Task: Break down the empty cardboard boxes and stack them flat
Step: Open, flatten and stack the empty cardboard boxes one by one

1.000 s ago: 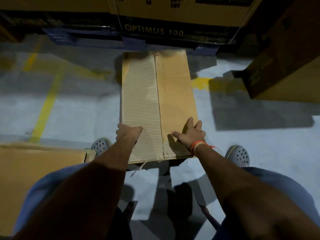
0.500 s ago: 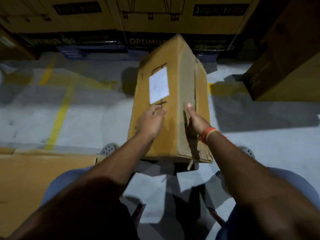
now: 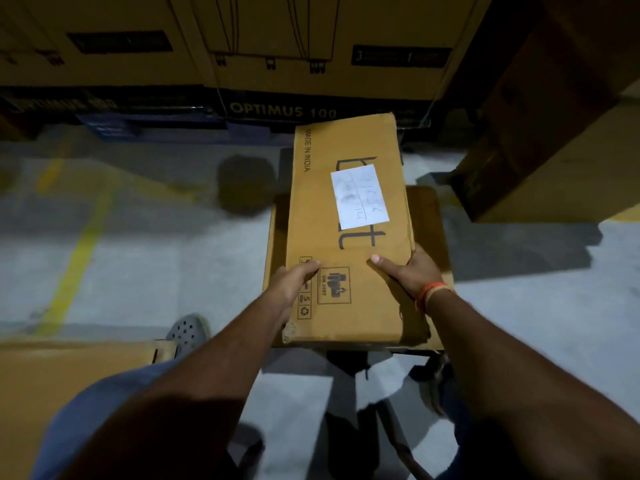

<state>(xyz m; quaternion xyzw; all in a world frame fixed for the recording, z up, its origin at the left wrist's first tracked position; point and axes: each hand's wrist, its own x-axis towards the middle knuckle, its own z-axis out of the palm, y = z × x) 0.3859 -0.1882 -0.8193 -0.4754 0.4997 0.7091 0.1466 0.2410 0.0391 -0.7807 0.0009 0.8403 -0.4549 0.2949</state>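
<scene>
Box (image 3: 349,237) (white label (image 3: 359,196) up) is gripped at its near end by 2 hands: left hand (image 3: 294,282) on the left edge, right hand (image 3: 408,271) on the right.

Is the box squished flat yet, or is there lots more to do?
Not yet. The box is whole, its label up. The left hand and right hand hold its near end. Flat cardboard lies to the left. Flattening and stacking remain.
</scene>
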